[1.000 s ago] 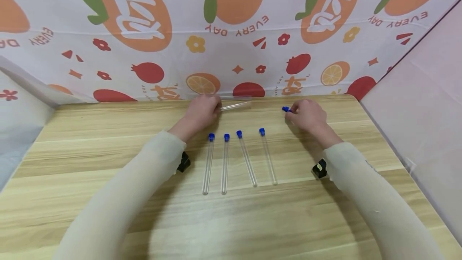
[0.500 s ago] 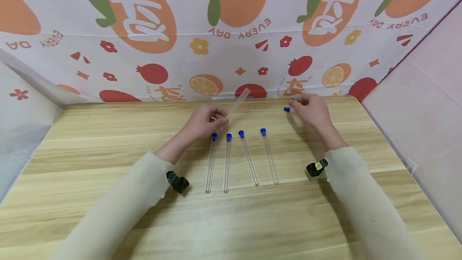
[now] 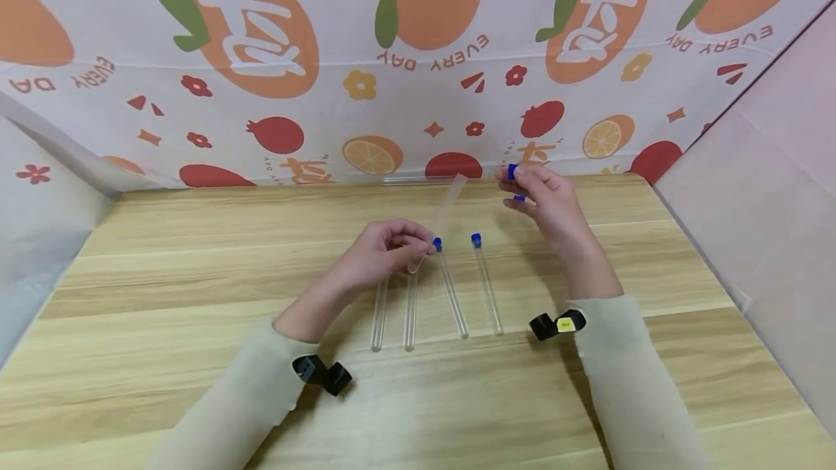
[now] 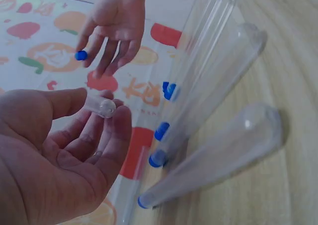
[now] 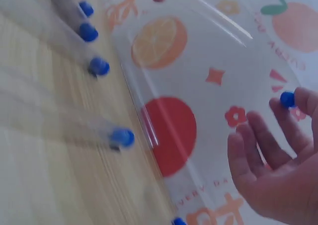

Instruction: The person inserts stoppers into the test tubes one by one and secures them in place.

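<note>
My left hand point(image 3: 382, 258) pinches a clear test tube point(image 3: 451, 200) close to its rounded bottom, which shows in the left wrist view between thumb and fingers. The tube slants up and away to the right, with no cap on its far end. Over the back right of the table, my right hand point(image 3: 551, 205) holds a small blue stopper point(image 3: 512, 171) between thumb and index finger. The other fingers spread apart in the right wrist view, below the held stopper point(image 5: 287, 99). A second blue stopper point(image 3: 519, 198) lies on the table, partly covered by the right hand.
Several capped test tubes point(image 3: 452, 296) lie side by side on the wooden table point(image 3: 163, 310); my left hand hides the caps of the left two. Another clear tube point(image 3: 408, 180) lies along the back edge. A fruit-print cloth point(image 3: 418, 93) hangs behind.
My left hand has lifted a tube from the back edge and brought it nearer and rightward over the capped tubes. The right hand has picked up one blue stopper and raised it.
</note>
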Action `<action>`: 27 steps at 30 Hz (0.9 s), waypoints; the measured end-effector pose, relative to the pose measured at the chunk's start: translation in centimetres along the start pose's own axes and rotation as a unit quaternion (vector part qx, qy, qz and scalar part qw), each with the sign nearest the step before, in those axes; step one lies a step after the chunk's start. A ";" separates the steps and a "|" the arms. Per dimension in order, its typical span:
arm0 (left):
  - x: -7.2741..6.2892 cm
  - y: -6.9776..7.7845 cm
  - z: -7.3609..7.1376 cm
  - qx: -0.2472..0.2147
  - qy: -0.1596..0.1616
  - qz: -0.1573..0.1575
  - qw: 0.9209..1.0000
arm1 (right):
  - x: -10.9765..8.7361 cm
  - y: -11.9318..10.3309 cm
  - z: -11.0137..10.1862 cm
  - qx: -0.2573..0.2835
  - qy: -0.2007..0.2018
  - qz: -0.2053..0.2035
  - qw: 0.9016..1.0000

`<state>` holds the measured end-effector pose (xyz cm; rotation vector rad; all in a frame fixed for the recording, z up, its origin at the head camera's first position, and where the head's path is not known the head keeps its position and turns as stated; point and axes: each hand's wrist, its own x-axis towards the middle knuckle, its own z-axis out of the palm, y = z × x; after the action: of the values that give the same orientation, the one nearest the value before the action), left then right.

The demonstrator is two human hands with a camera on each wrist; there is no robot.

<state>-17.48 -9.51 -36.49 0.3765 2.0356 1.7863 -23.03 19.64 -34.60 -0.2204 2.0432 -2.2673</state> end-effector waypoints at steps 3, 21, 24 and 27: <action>-0.4 0.1 0.3 -0.015 -0.031 0.010 0.999 | -0.7 -0.3 1.0 0.068 -0.033 0.017 0.997; -2.3 0.3 1.6 -0.034 -0.092 0.012 0.995 | -3.1 -0.5 4.8 0.141 -0.131 0.024 0.981; -2.3 0.3 1.8 -0.037 -0.091 0.014 0.995 | -3.2 -0.5 4.9 0.141 -0.128 0.022 0.981; -2.3 0.3 1.9 -0.039 -0.091 0.022 0.995 | -3.2 -0.5 5.0 0.141 -0.116 0.016 0.983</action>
<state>-14.61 -8.81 -36.07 0.5430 1.8415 1.7806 -19.01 15.26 -33.77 -0.4055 1.5830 -2.3495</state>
